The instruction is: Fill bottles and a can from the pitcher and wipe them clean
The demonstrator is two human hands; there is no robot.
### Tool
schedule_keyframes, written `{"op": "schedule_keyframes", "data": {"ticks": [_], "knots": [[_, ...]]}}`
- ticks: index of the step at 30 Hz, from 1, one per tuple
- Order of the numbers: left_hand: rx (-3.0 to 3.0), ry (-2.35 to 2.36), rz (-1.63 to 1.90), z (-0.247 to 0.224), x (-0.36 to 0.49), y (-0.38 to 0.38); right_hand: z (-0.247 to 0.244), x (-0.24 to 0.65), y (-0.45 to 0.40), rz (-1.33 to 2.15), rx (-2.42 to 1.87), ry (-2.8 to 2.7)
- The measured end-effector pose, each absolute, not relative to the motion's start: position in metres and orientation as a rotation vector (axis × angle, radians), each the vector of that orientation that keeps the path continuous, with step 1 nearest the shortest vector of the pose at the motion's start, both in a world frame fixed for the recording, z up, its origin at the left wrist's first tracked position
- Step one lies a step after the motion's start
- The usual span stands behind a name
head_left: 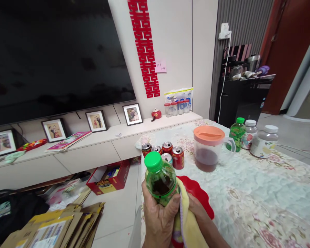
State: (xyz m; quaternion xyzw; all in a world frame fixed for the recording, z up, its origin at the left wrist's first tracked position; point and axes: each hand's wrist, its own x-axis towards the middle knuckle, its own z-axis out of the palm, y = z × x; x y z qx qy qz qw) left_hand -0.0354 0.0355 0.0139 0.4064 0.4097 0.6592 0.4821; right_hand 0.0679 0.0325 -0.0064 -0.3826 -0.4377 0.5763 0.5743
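My left hand (pixel 158 222) is closed round a green plastic bottle (pixel 162 181) with a bright green cap, tilted slightly over the table's edge. Dark liquid shows through its wall. On the bottle's right side, my right hand (pixel 200 213) presses a yellow cloth (pixel 189 225) with a purple edge; most of its fingers are hidden behind the cloth. Under my hands lies a red scalloped plate (pixel 196 191). Just beyond the bottle stand several drink cans (pixel 178 158). To their right is a clear pitcher (pixel 208 156) with an orange lid and brownish liquid.
Another green bottle (pixel 237 135) and two white-capped jars (pixel 264 142) stand at the table's right. The flowered tablecloth (pixel 260 193) covers the table. On the floor at left are a red box (pixel 110 181) and flattened cardboard (pixel 59 224). Framed photos line the low cabinet (pixel 88 155).
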Motion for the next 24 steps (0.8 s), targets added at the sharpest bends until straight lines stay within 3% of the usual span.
{"op": "schedule_keyframes", "data": {"ticks": [3,6,12,16,24], "knots": [[0.976,1.009,1.619,0.014,-0.036,0.033,-0.004,0.068,0.032,1.618,-0.660,-0.841],[0.991,1.046,1.618,0.010,-0.037,0.033,-0.016,0.070,0.035,1.651,-0.671,-0.815],[1.013,1.081,1.660,0.009,-0.038,0.035,-0.029,0.091,0.032,1.050,-1.134,-1.035],[0.956,1.012,1.604,0.011,-0.031,0.030,-0.028,0.097,0.021,0.832,-1.137,-1.101],[0.965,0.994,1.613,0.006,-0.026,0.024,-0.046,0.071,0.034,0.997,-1.116,-1.025]]}}
